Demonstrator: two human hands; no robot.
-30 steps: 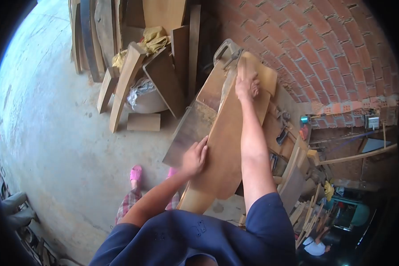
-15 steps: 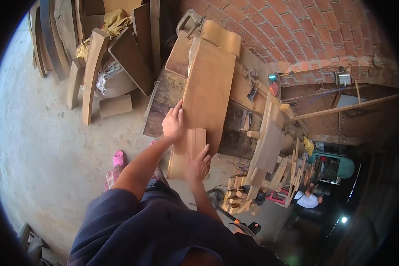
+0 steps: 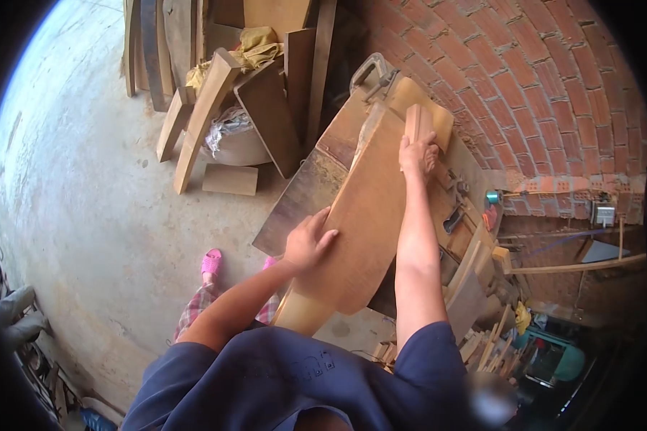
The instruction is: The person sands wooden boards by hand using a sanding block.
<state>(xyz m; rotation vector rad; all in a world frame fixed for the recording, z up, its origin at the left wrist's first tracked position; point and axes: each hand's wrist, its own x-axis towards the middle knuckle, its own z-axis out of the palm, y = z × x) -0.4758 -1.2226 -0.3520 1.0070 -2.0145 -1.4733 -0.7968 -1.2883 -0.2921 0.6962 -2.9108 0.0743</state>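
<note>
With 12 o'clock at the top of the view, the broad board (image 3: 366, 205) lies slantwise across the worktop (image 3: 289, 210), one end toward 7 o'clock and the other toward 1. The right hand (image 3: 418, 156) is at the 1 o'clock end, near the board's right edge, its fingers clamped on a wooden block (image 3: 418, 121). The block sits under the palm and sticks out past the fingers toward 12 o'clock; whether its whole underside meets the board, I cannot tell.

The left hand (image 3: 310, 241) lies from the right hand toward 8 o'clock, resting on the board's left edge. Its fingers are close together and point to about 1 o'clock along that edge, while the thumb stands apart, over the board's upper face. The block is well away from these fingers, toward 2 o'clock.

A metal clamp (image 3: 374, 77) is near the block at 10 to 11 o'clock. Tools (image 3: 453, 215) lie from the right hand toward 5 o'clock, and the brick wall (image 3: 474, 72) rises toward 1 o'clock. A short wood piece (image 3: 230, 179) lies on the floor (image 3: 115, 215), toward 10 o'clock from the left hand.
</note>
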